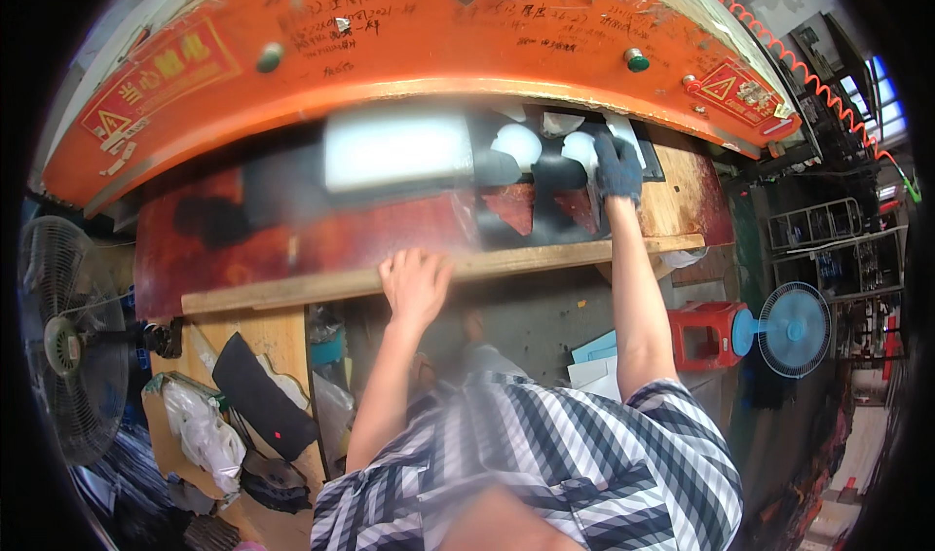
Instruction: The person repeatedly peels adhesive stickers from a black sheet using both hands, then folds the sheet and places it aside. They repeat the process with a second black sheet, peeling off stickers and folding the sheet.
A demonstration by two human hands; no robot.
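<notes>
Touching a white strip (623, 128), apparently: gloved right hand (618, 169).

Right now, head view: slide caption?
Bare left hand on wooden strip, gloved right hand by white pieces.

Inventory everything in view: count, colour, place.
beam: 1, orange, top
buttons: 2, greenish, on beam
worktable: 1, reddish, below beam
panel: 1, white, on worktable
sheeting: count unclear, black, right of panel
wooden strip: 1, tan, worktable's near edge
fans: 2, grey left, blue right
stool: 1, red, right
coiled hose: 1, orange, upper right
loose sheets: several, blue/white, below strip
clutter: uncountable, mixed, both sides
shirt: 1, black-and-white, bottom
left hand: 1, bare, on strip
right hand: 1, dark glove, over sheeting
</notes>
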